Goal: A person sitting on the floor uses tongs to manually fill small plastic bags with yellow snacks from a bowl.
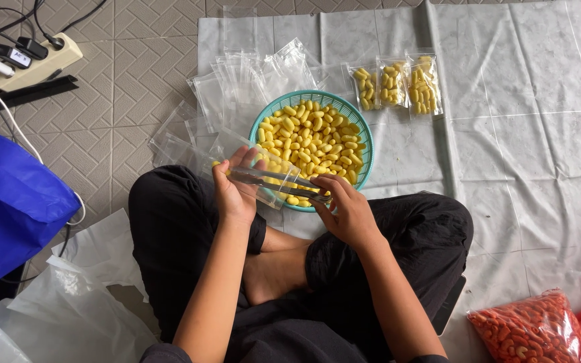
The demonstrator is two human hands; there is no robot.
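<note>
Two hands at work over a teal basket (pixel 366 138). The left hand (pixel 235 188) is clenched around a small clear pouch (pixel 267 176), fingers wrapped over its near-left end, holding it across the basket's near-left rim; a few yellow pieces show inside it. The right hand (pixel 345 210) grips metal tongs (pixel 278 181), pinched closed between thumb and fingers, their tips reaching leftward into the pouch mouth. Whether a piece sits in the tips cannot be told.

The basket holds a heap of yellow capsule-shaped pieces (pixel 314 138) and rests on a pale plastic sheet (pixel 519 154) spread over the tiled floor (pixel 136 74). Left and far of the basket, a loose fan of empty clear pouches (pixel 243 84), some overlapping. Just right of the basket's far side, three filled pouches (pixel 395 84) lie side by side, touching.

Person sits cross-legged in dark trousers, bare foot between the knees.

Farther out: a bag of red pieces (pixel 532 328) at near right; a blue bag (pixel 8 202) at left; white plastic bags (pixel 68 302) near left; a power strip (pixel 31 60) with plugs at far left.
</note>
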